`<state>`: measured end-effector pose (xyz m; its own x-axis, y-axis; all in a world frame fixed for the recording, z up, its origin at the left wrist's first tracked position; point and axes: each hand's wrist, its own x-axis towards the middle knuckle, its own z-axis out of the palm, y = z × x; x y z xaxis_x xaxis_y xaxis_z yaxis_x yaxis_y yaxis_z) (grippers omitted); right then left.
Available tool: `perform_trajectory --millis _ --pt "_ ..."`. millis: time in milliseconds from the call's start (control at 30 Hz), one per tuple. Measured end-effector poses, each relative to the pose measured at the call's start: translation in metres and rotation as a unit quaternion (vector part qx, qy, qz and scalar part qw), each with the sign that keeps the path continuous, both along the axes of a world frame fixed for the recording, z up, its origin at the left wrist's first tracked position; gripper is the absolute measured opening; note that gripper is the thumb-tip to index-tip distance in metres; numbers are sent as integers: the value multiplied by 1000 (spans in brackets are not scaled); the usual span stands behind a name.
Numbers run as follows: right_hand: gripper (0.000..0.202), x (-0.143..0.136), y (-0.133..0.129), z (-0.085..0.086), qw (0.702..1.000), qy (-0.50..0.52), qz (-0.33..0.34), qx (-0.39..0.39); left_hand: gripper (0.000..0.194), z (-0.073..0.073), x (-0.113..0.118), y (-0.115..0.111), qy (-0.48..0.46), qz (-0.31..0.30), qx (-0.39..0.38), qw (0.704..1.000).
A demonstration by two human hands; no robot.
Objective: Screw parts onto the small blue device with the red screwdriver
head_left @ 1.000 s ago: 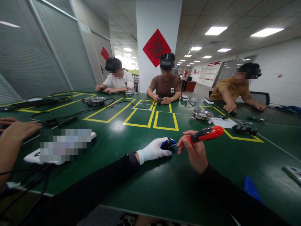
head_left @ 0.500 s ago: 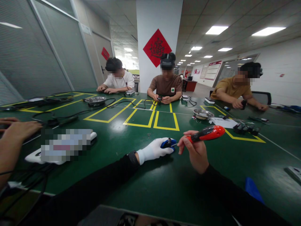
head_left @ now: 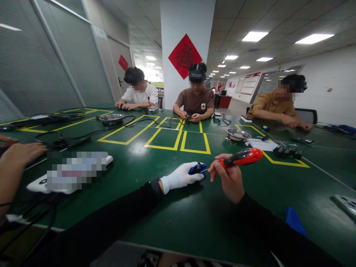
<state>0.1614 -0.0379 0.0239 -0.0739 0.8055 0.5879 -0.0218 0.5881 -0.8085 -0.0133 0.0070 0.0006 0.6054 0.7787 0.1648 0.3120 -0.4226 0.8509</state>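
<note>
My left hand (head_left: 185,177), in a white glove with blue fingertips, is closed around a small black part (head_left: 196,168) with a metal stub on top. Most of that part is hidden by the fingers. My right hand (head_left: 228,178) is bare and grips a screwdriver (head_left: 241,157) with a red and black handle. Its shaft points left and its tip reaches the black part; the exact contact point is too small to make out. A few tiny screws (head_left: 174,158) lie on the green table (head_left: 155,218) beyond my left hand.
A white power strip (head_left: 36,184) with cables is at left, near another person's hand (head_left: 23,154). Metal bowls (head_left: 238,134) (head_left: 111,118), a paper sheet (head_left: 261,144) and black parts (head_left: 286,151) lie farther off. A blue item (head_left: 296,222) rests at right. Three people sit opposite.
Both my hands keep their grip on the black part and the screwdriver, with hardly any movement. The view shifts slightly. The person at far right has lowered a hand toward the other.
</note>
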Motion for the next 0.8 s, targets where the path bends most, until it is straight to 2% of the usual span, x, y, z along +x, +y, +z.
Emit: perform_trajectory --millis 233,467,800 --pt "14 1 0 0 1000 -6 0 3 34 1 1 1 -5 -6 22 1000" --pt "12 1 0 1 1000 -20 -1 1 47 -5 1 4 -37 -3 -4 999" --pt "13 0 1 -2 1000 -8 21 -10 33 -1 1 0 -22 -19 -7 1000"
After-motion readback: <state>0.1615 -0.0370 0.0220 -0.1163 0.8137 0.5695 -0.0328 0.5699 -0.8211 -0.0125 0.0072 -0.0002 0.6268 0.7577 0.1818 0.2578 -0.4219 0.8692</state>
